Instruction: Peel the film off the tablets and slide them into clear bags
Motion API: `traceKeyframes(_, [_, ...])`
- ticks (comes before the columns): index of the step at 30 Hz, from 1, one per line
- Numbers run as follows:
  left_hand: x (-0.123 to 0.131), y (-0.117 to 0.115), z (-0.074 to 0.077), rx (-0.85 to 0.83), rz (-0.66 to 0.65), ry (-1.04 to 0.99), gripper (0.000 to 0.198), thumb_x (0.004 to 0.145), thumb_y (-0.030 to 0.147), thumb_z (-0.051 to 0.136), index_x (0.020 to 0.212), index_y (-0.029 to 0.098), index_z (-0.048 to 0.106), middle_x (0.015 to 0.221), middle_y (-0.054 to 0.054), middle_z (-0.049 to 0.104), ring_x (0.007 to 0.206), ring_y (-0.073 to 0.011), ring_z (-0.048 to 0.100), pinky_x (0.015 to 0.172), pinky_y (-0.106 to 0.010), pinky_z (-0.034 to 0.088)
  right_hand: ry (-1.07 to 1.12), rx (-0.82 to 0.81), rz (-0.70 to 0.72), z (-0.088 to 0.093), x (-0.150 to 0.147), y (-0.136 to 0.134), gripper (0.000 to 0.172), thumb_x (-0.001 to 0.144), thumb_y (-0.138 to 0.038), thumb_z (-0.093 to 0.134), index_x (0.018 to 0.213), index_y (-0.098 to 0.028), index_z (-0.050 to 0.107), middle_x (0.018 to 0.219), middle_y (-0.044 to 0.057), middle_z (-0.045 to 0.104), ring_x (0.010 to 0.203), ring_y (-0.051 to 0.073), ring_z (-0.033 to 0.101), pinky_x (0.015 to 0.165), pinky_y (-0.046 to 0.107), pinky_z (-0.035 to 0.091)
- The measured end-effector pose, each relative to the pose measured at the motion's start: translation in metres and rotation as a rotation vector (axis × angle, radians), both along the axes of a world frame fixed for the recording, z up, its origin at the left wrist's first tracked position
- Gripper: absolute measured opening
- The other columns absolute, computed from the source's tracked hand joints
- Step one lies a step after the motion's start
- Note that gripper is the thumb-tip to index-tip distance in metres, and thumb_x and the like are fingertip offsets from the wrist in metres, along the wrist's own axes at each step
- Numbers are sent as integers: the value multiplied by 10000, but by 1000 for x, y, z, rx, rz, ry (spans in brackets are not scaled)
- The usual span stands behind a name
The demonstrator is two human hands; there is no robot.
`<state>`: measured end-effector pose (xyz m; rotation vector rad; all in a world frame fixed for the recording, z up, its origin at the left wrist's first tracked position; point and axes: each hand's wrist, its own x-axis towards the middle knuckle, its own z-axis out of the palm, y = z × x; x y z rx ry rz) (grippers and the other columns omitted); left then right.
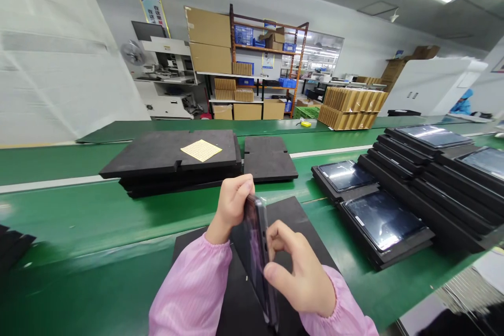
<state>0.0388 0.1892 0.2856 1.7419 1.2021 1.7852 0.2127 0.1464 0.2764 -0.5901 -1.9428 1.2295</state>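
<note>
A dark tablet (255,257) stands tilted on its edge above a black foam pad (291,220), its glossy screen turned to the left. My left hand (232,202) is closed around the tablet's upper corner, thumb on top. At the side edge facing right, my right hand (295,268) has its fingers curled and its thumb against the tablet. The fingertips of that hand are partly hidden behind the edge. Both wrists are in pink sleeves.
Black foam boards (149,152) are stacked at the left, with a yellow dotted sheet (201,150) on top. A smaller foam board (268,157) lies beside them. Tablets on foam trays (381,218) are piled at the right. Cardboard dividers (350,107) stand behind on the green bench (71,228).
</note>
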Motion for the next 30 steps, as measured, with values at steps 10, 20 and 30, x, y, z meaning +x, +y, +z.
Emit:
traceKeyframes(10, [26, 7, -8, 16, 240, 179, 329, 833, 358, 422, 532, 231, 462, 504, 16, 497, 501, -141, 478, 548, -278, 384, -57, 126, -383, -2, 1, 5, 84, 874, -280, 497, 846, -222, 551, 605, -2, 568, 535, 188, 564, 573, 294, 451])
traceKeyframes(20, [-10, 40, -22, -415, 611, 76, 339, 816, 389, 408, 969, 231, 667, 1180, -109, 694, 1207, -294, 568, 1091, -457, 386, 94, -81, -348, 1, -2, 18, 97, 823, -302, 515, 809, -207, 531, 659, -8, 523, 736, 198, 549, 697, 295, 451])
traceKeyframes(30, [-28, 39, -13, -668, 609, 58, 289, 806, 383, 459, 927, 223, 667, 1245, -120, 689, 1306, -335, 522, 1132, -500, 352, 221, -276, -289, 3, 3, 23, 120, 773, -300, 556, 792, -182, 543, 732, -17, 511, 682, 141, 432, 643, 274, 379])
